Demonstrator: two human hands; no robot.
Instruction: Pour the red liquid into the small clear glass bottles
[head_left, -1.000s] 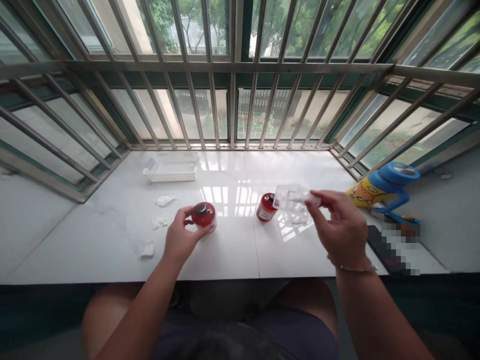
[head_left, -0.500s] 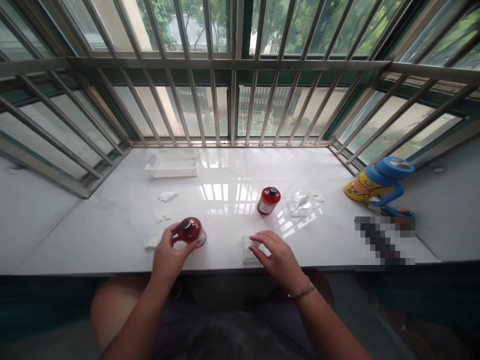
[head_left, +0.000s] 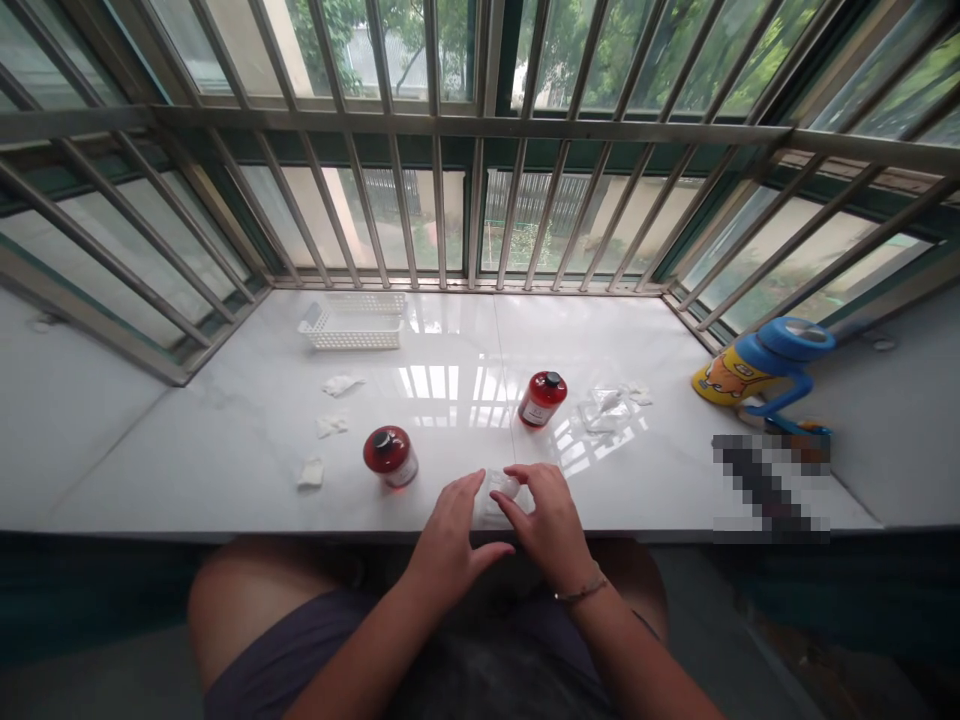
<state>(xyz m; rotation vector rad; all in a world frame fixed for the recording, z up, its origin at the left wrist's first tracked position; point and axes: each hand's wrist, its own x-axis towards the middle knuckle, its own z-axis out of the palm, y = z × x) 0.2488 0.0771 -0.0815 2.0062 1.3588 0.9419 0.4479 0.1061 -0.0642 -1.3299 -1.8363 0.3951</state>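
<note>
My right hand (head_left: 546,515) has thumb and index finger curled around a small clear, whitish plastic piece (head_left: 505,486); its exact kind is hard to make out. Under it, by the counter's front edge, lies a clear square plastic tray (head_left: 491,513), partly covered by my hands. My left hand (head_left: 454,535) is open beside the tray, thumb spread from the fingers, holding nothing. To its left a red bottle (head_left: 391,457) with a black cap and pale label stands upright. A second such red bottle (head_left: 543,400) stands farther back, right of centre.
Crumpled white tissue pieces (head_left: 332,426) lie in a row at left. Behind them sits a white perforated basket (head_left: 352,337). Another clear plastic tray (head_left: 604,411) lies at right. A blue and yellow flask (head_left: 757,365) leans by the right wall. Metal window bars (head_left: 480,210) border the back.
My left hand has let go of the near red bottle and moved right to the clear tray. My right hand stays over the tray with slight movement. The view has shifted a little.
</note>
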